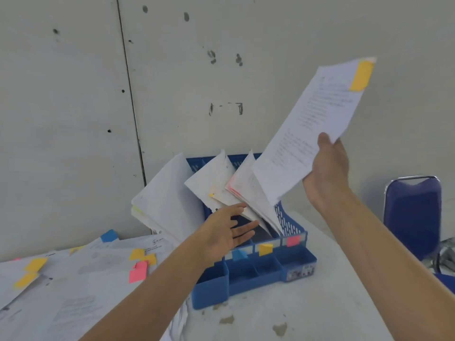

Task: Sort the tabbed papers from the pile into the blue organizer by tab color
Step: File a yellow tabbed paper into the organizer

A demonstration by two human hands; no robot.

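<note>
Your right hand (327,173) grips a yellow-tabbed paper (307,134), print illegible, above the blue organizer (290,264) at the back edge of the worktop (295,316); your left hand (221,232), fingers straight, holds nothing.

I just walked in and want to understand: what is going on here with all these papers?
A person is sorting paperwork by tab color. The right grip holds up a sheet with a yellow tab above the blue organizer. The left grip, open, reaches toward the papers already standing in it. More tabbed ones lie in a pile on the table at the left.
</note>
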